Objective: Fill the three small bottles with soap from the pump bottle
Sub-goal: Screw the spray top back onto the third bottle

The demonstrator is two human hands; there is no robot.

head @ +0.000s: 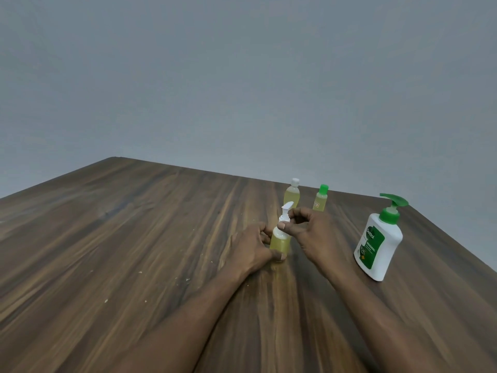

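Observation:
A small clear bottle (pixel 280 242) of yellow soap with a white pump top stands upright mid-table. My left hand (pixel 251 247) wraps around its body from the left. My right hand (pixel 305 228) pinches the white pump collar at its neck with thumb and fingers. Behind it stand two more small bottles holding yellow soap: one with a white cap (pixel 292 193) and one with a green cap (pixel 320 198). The large white pump bottle (pixel 379 242) with a green pump head and green label stands upright to the right, apart from both hands.
The dark wooden table (pixel 134 238) has small pale crumbs scattered on its left half. Its far edge runs just behind the two capped bottles, against a plain grey wall. The right edge passes close beside the large pump bottle.

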